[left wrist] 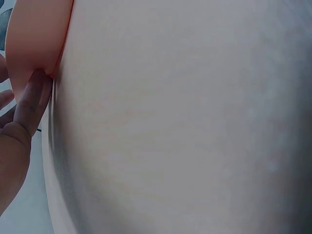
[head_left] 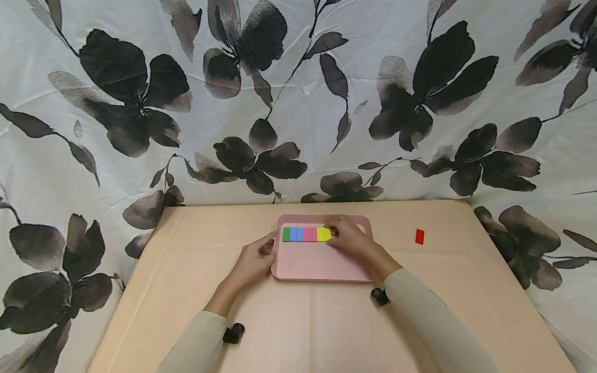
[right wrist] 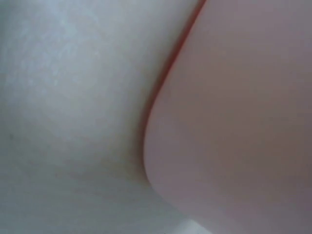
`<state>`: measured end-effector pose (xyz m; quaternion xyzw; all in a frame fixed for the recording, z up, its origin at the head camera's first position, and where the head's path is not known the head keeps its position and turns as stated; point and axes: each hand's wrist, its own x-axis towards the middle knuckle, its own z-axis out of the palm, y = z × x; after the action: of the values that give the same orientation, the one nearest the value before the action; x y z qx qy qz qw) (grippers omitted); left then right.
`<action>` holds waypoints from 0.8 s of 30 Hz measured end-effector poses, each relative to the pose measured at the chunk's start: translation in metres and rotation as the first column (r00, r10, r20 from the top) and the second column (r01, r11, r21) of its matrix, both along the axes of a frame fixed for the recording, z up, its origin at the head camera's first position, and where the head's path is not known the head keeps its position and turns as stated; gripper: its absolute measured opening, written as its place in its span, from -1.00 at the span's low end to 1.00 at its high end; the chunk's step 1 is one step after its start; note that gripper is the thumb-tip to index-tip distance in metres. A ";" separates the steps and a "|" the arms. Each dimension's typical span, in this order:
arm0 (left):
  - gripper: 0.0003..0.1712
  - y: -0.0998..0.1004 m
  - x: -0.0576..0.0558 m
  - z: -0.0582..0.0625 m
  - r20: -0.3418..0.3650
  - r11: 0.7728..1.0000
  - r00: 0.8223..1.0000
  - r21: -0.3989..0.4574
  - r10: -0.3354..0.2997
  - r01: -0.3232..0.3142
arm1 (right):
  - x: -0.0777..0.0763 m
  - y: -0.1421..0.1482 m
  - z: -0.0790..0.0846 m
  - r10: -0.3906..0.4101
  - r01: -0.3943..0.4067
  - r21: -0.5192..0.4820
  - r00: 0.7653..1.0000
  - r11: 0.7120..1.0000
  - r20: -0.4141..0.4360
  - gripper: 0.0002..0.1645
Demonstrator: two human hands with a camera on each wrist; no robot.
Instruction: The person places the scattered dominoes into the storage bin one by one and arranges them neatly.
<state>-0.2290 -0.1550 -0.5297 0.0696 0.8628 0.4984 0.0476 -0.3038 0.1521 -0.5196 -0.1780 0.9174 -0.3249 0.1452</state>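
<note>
A pink tray (head_left: 308, 267) lies on the table with a row of coloured tiles along its upper part. From left to right come a green tile (head_left: 286, 234), blue tiles (head_left: 296, 234), a pink section (head_left: 310, 234) and yellow tiles (head_left: 322, 234). My left hand (head_left: 254, 259) grips the tray's left rim between thumb and fingers; the left wrist view shows the thumb (left wrist: 33, 100) against that edge. At the row's right end, my right hand (head_left: 352, 239) pinches the last yellow tile, partly covering it. The right wrist view holds only the tray's corner (right wrist: 219, 136), not the fingers.
A single red tile (head_left: 420, 237) lies on the tan table (head_left: 280, 326) to the right of the tray. Behind the table hangs a white cloth (head_left: 326, 150) with dark flowers. Small black cameras (head_left: 233, 333) sit at both wrists.
</note>
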 end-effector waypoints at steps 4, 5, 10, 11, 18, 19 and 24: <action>-0.27 -0.004 0.003 0.000 0.004 1.000 1.000 0.005 -0.009 0.009 | 0.006 -0.002 0.001 -0.007 0.007 -0.004 1.000 1.000 -0.004 -0.55; -0.26 -0.004 0.003 0.000 0.005 1.000 1.000 0.006 -0.011 0.011 | 0.007 -0.003 0.001 -0.007 0.007 -0.001 1.000 1.000 -0.007 -0.55; -0.25 -0.008 0.006 0.001 0.005 1.000 1.000 0.007 -0.024 0.024 | 0.012 -0.005 0.003 -0.016 0.016 0.018 1.000 1.000 -0.010 -0.57; -0.25 -0.008 0.007 0.001 0.004 1.000 1.000 0.008 -0.025 0.025 | 0.013 -0.006 0.003 -0.016 0.016 0.022 1.000 1.000 -0.010 -0.57; -0.26 -0.010 0.009 0.002 0.003 0.999 0.999 0.016 -0.032 0.032 | 0.019 -0.007 0.004 -0.035 0.034 0.029 0.999 0.999 0.004 -0.51; -0.26 -0.010 0.009 0.002 0.005 0.999 0.999 0.018 -0.032 0.032 | 0.019 -0.008 0.004 -0.036 0.035 0.027 0.999 0.999 0.005 -0.51; -0.25 -0.011 0.011 0.003 0.013 0.999 0.999 0.027 -0.038 0.037 | 0.024 -0.009 0.005 -0.049 0.048 0.023 0.999 0.999 0.005 -0.50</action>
<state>-0.2178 -0.1660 -0.5269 0.0829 0.8543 0.5093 0.0620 -0.2800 0.1433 -0.5148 -0.1531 0.9247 -0.3182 0.1419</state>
